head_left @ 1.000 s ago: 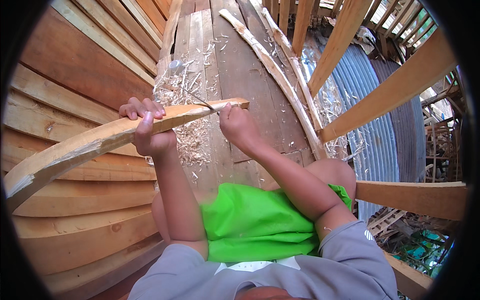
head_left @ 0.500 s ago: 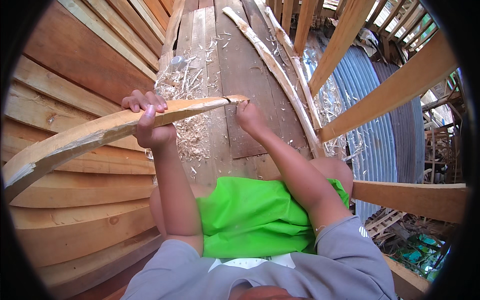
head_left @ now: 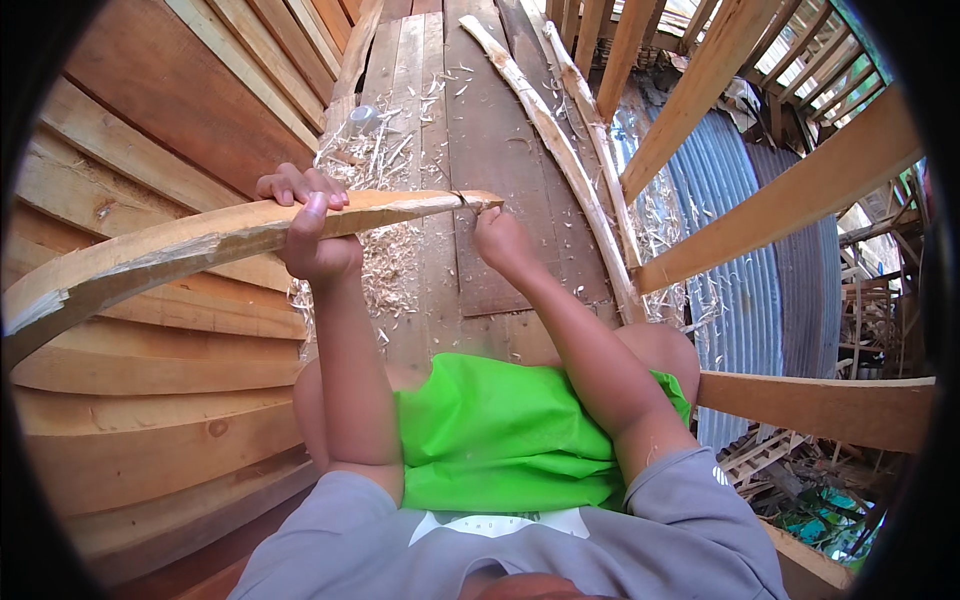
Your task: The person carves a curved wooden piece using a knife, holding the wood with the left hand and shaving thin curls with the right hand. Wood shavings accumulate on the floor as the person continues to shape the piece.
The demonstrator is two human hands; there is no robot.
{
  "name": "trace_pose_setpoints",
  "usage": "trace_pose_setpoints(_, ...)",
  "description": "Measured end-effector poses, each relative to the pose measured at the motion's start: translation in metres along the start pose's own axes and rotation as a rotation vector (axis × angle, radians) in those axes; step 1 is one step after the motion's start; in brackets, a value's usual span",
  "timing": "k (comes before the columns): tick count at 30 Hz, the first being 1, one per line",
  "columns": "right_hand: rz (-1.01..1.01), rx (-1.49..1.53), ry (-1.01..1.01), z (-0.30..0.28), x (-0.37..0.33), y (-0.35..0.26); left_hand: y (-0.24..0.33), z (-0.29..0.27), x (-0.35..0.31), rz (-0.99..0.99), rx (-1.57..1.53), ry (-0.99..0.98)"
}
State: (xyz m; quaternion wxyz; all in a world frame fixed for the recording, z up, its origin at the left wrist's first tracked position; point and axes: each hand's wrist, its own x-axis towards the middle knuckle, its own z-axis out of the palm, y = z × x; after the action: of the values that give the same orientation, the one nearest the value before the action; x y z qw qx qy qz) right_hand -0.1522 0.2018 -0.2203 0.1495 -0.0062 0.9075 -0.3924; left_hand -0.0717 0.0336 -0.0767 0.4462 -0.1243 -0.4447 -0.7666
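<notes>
Plank floor (head_left: 490, 120); above it, curved timber (head_left: 225, 232) within left grip (head_left: 312, 225)

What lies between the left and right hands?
In the head view, part of the curved wood lies there, crossed by a thin dark tool near the right hand.

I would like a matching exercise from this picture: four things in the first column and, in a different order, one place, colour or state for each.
Things:
1. left hand
2. right hand
3. shavings
4. lap cloth

Descriptions:
A. bright green
B. at the tip of the curved wood
C. scattered on the floor
D. gripping the wood, away from its tip

Right pairs: 1-D, 2-B, 3-C, 4-A
</notes>
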Motion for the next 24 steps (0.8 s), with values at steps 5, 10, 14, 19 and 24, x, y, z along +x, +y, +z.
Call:
trace_pose_setpoints(5, -0.233, 0.02, -0.085, -0.02, -0.035, -0.059, 0.004, -0.006, -0.002, 0.005, -0.002, 0.018)
trace_pose_setpoints(10, -0.053, 0.016, -0.013, -0.002, 0.025, 0.007, -0.007, 0.006, 0.006, 0.006, -0.043, -0.011)
trace_pose_setpoints(14, -0.07, 0.024, -0.054, 0.004, -0.001, -0.011, 0.001, -0.003, 0.002, 0.025, -0.01, 0.008)
trace_pose_setpoints(19, -0.177, -0.053, -0.174, -0.022, -0.032, -0.054, 0.005, -0.007, 0.0, 0.014, 0.006, 0.024)
trace_pose_setpoints(24, -0.006, -0.035, 0.002, 0.0, 0.009, 0.005, 0.0, 0.003, 0.002, 0.004, 0.055, -0.014)
